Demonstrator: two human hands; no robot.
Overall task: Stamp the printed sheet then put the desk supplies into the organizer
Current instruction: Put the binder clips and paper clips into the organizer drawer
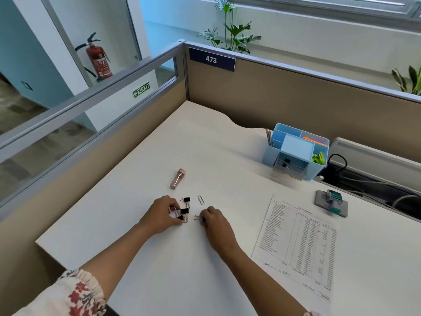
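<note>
The binder clips [185,212] sit low and centre in the frame on the white desk [141,224], a small black cluster with their wire handles pointing several ways. Your left hand [162,213] is on their left edge, fingers curled around the two nearest clips; a third clip [186,200] lies just above them, apart from your fingers. Your right hand [213,221] is just to the right of the cluster and pinches something small and black with a wire loop sticking out to its left, most likely another binder clip, though your fingers hide most of it. A loose paper clip [200,199] lies just above that hand, its long axis running up-frame.

From here the blue organizer [296,151] lies up and to the right, well apart from both hands, and your right hand is the nearer one. Its low front tray already holds binder clips, so I judge the carry goes up-right to that tray.

The pink tube [178,178] lies above your left hand, long axis nearly upright in the frame. The printed sheet [298,245] lies at lower right, with the stamp [332,201] above it.
</note>
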